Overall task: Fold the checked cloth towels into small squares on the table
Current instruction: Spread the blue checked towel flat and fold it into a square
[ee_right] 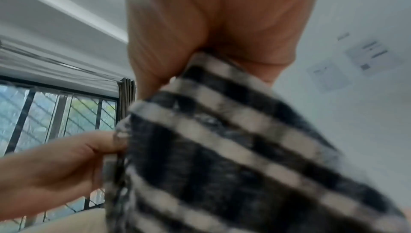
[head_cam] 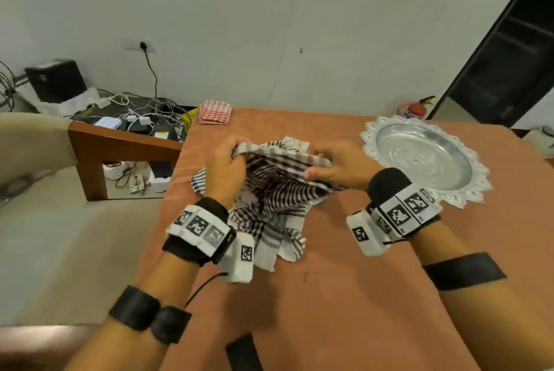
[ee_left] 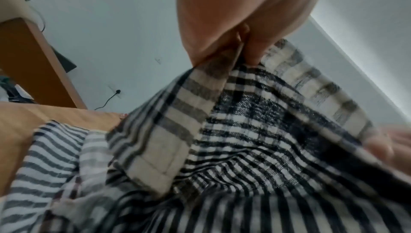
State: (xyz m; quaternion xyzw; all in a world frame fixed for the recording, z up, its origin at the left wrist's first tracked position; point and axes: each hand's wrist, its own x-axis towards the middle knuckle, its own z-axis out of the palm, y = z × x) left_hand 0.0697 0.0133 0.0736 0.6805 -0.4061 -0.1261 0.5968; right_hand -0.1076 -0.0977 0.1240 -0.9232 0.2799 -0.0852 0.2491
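Towel [head_cam: 271, 190], black-and-white checked, looks light, limp and crease-prone; left hand [head_cam: 226, 165] and right hand [head_cam: 337, 168] each pinch its top edge, best held by the corners.

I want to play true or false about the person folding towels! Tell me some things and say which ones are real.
1. Both hands hold the black-and-white checked towel. True: the left hand and the right hand each grip its upper edge.
2. The red-and-white checked towel is still crumpled. False: it lies folded at the far edge of the table.
3. The silver tray has a towel in it. False: nothing lies in it.
4. The tray is on the right hand's side. True.
5. A red fire extinguisher stands behind the table. True.
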